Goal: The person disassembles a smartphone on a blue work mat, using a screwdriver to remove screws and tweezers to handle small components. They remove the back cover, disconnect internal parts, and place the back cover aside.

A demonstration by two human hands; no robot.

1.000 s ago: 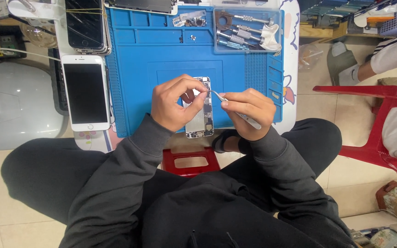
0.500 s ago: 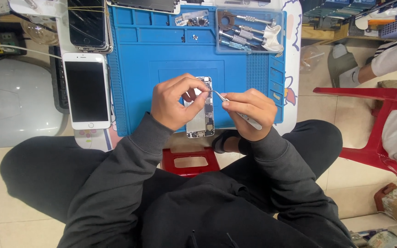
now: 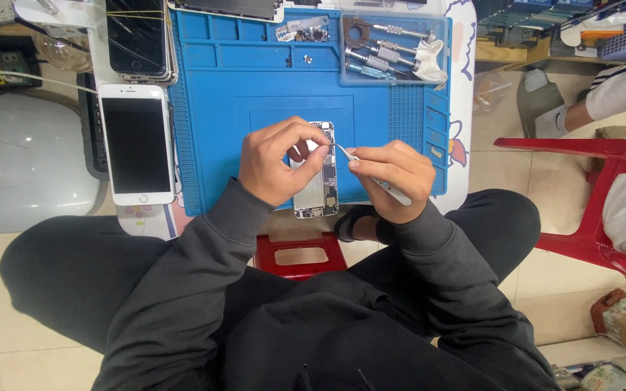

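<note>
Holding the opened phone body (image 3: pixel 316 174) down with the left hand (image 3: pixel 273 163), fingers curled over its upper left edge so it's pinned flat against the blue work mat (image 3: pixel 219 94), while the right hand (image 3: pixel 393 177) is closed in a pen-style grip on a pair of slim tweezers (image 3: pixel 371 176). The tweezer tip sits right at the top right corner of the phone body, close by the left fingertips

To my eye this is fine picking work inside the chassis, so I'd say keep the right wrist low and resting, move only the fingertips, and let the left hand do all the bracing. Whatever the tip is on is too small for me to make out

Room-wise: the phone body lies near the front edge of the mat, its bottom end just about at the rim, with the lap right below. Anything tiny that pops loose could roll off that way, so I'd judge nudging the work further up the mat is the safer bet. There's bare mat above and to the left. A white phone (image 3: pixel 137 143) lies face up just left of the mat, and the tool tray (image 3: pixel 393 51) with drivers sits at the top right, well apart from the hands. A red chair (image 3: pixel 588 156) stands off to the right, out of the way
</note>
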